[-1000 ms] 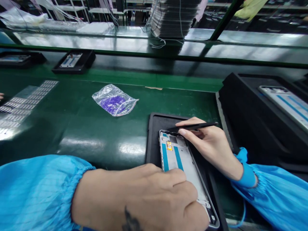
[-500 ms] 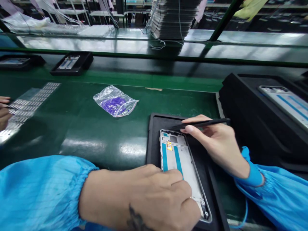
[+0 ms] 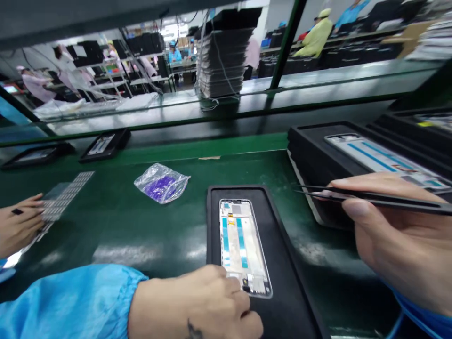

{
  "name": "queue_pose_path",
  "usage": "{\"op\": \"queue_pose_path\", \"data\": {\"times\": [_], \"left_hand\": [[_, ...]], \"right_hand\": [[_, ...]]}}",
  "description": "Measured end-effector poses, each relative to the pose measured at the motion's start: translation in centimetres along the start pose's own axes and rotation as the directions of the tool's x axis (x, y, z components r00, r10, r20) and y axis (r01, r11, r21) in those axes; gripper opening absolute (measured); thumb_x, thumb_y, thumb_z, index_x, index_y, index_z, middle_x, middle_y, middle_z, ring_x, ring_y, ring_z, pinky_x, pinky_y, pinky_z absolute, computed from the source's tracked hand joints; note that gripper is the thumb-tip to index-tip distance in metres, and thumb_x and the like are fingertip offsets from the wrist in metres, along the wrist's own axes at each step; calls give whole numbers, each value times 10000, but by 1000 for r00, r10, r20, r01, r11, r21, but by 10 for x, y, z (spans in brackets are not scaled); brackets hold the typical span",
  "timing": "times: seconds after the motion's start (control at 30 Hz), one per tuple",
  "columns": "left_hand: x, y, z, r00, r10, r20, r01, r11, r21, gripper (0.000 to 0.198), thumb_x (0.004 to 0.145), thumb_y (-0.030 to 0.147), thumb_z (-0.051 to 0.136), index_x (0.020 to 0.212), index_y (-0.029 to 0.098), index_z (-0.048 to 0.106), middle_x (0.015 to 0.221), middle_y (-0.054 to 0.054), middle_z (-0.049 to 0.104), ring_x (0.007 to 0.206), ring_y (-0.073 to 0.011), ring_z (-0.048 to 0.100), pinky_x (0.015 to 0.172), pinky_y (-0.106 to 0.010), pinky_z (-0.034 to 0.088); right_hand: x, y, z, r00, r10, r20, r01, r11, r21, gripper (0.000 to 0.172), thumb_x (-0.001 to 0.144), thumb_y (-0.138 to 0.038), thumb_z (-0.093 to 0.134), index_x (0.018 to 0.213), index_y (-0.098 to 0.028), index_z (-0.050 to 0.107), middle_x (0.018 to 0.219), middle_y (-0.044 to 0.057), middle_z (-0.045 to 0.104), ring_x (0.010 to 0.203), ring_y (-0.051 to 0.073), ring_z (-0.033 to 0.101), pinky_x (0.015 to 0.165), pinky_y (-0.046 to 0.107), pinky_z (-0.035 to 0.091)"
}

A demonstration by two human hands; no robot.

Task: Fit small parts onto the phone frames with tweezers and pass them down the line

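A phone frame (image 3: 251, 245) with blue strips and a small yellow flex piece near its top lies in a black tray (image 3: 282, 282) in front of me. My left hand (image 3: 208, 301) is at the frame's lower left edge, its fingers curled. The fingertips are hidden, so what they grip cannot be made out. To the right, away from the frame, my right hand (image 3: 391, 226) holds black tweezers (image 3: 374, 197) between thumb and fingers. Their tips point left and stand slightly apart, with nothing visible between them.
Stacked black trays (image 3: 310, 169) stand at the right, with another phone frame (image 3: 374, 155) on top. A clear bag of purple bits (image 3: 162, 183) lies left of centre. Another person's hand (image 3: 21, 226) touches a sheet of small labels (image 3: 67, 197). Two trays sit at the back left.
My right hand with the tweezers has moved right, away from the phone frame's top. My left hand has shifted slightly left and down, uncovering the frame's lower part. The view has tilted up.
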State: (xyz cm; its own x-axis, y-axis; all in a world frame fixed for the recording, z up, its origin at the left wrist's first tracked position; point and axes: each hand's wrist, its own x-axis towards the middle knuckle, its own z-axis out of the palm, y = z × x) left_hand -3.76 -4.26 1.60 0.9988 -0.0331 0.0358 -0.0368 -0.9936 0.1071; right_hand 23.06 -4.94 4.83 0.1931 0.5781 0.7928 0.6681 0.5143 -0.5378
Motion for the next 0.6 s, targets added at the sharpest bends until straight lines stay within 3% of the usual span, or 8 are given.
{"op": "queue_pose_path", "data": {"times": [0.07, 0.17, 0.27, 0.33, 0.43, 0.53, 0.6], "left_hand": [[2, -7, 4, 999, -19, 45, 16, 997, 80, 130, 983, 255, 561, 889, 174, 522, 745, 5, 552, 625, -171, 557, 503, -327, 429], [12, -37, 7, 984, -152, 96, 129, 970, 208, 86, 961, 141, 519, 879, 168, 519, 770, -28, 601, 625, -185, 604, 503, -299, 448], [29, -86, -4, 904, -396, 160, 348, 900, 262, 69, 969, 175, 507, 951, 155, 570, 912, -92, 676, 780, -215, 681, 615, -294, 519], [39, -125, -17, 833, -529, 160, 470, 831, 298, 131, 990, 180, 481, 1032, 155, 603, 1047, -123, 692, 940, -242, 688, 742, -326, 548], [46, -183, -35, 765, -638, 82, 580, 739, 343, 181, 1007, 169, 463, 1085, 130, 622, 1081, -161, 690, 1001, -257, 674, 827, -374, 552], [44, -228, -47, 698, -716, 17, 673, 664, 326, 229, 1004, 273, 563, 1178, 134, 617, 1138, -111, 663, 1018, -227, 659, 881, -415, 560], [41, -248, -54, 659, -752, -17, 723, 627, 290, 308, 985, 341, 612, 1224, 147, 607, 1197, -94, 636, 1033, -218, 650, 890, -424, 567]], "right_hand": [[0, -4, -14, 996, -72, -50, 69, 995, -71, 184, 859, -185, 715, 973, -319, 769, 869, 27, 731, 801, 181, 669, 678, 336, 532], [-4, -3, -35, 985, -78, -156, 58, 990, -130, 169, 852, -205, 732, 980, -310, 769, 896, 30, 752, 779, 175, 702, 683, 329, 561], [-9, 8, -55, 980, -82, -180, 46, 980, -195, 295, 852, -179, 733, 1120, -301, 750, 799, -6, 745, 660, 146, 695, 676, 300, 581], [-11, 17, -69, 984, -132, -117, 96, 956, -277, 362, 871, -151, 703, 1201, -302, 716, 752, -31, 733, 651, 142, 697, 769, 303, 593], [-12, 29, -90, 987, -159, 25, 158, 929, -336, 326, 900, -133, 651, 1180, -292, 700, 892, -14, 773, 826, 161, 741, 923, 306, 574], [-14, 40, -111, 981, -141, 136, 182, 916, -357, 248, 897, -183, 659, 1125, -268, 710, 1033, 28, 779, 956, 197, 741, 931, 320, 577], [-18, 49, -123, 969, -143, 202, 210, 905, -369, 283, 882, -223, 684, 1161, -265, 705, 1100, 51, 770, 1002, 225, 734, 933, 350, 580]]}}
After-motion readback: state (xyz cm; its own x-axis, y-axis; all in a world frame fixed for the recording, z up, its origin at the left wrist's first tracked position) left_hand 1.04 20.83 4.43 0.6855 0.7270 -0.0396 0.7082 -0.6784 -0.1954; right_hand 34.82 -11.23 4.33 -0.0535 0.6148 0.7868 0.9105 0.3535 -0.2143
